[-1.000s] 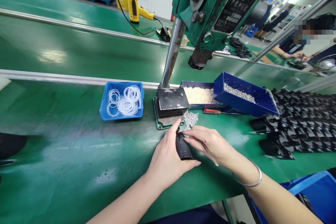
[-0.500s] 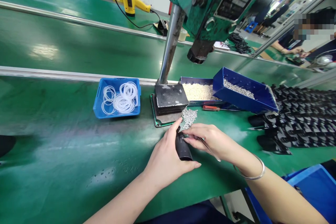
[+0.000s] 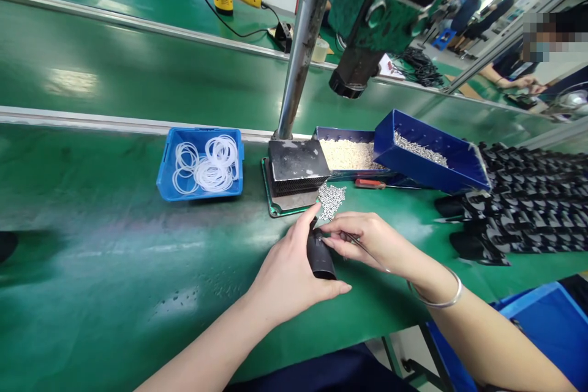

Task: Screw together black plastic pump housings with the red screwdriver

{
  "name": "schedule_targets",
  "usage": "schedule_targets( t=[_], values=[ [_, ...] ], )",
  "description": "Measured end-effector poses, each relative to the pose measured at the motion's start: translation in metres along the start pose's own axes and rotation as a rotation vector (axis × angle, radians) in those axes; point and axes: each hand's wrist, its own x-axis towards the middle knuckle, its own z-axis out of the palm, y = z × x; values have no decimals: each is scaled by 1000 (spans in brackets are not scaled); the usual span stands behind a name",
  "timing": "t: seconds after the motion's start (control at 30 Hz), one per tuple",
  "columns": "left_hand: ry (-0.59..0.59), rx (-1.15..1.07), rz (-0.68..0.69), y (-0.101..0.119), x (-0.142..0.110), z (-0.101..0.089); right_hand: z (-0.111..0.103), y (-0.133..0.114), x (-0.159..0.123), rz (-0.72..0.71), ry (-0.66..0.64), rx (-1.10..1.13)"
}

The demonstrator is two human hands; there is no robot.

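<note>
Only my view has shifted since the last frame: the bench [image 3: 114, 294], press [image 3: 356, 18] and blue tray of clear rings [image 3: 158, 182] sit slightly higher, while both hands stay about put. Left hand [image 3: 289, 269] is closed around a black part [image 3: 320, 262], thumb across its near end. Right hand [image 3: 365, 237] pinches a thin metal tool [image 3: 364, 247], fingertips at the part's upper side. Part is just in front of the press, near a pile of small metal rings [image 3: 331, 200]. I'd call the step fine fingertip work on that upper side; next move calls for a steady left grip and small, exact right-hand motion. Part looks dark, smooth, rounded, wider toward the wearer. Bright speck at the fingertips, too small for me to identify.
</note>
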Motion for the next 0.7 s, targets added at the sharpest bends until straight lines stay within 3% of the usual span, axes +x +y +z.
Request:
schedule_targets(
  t=[0.37, 0.7],
  values=[
    [-75, 23, -19, 4, -1, -5, -5, 4, 2, 21, -123, 47],
    [-97, 41, -7, 5, -1, -10, -3, 1, 6, 39, -143, 38]
  ],
)
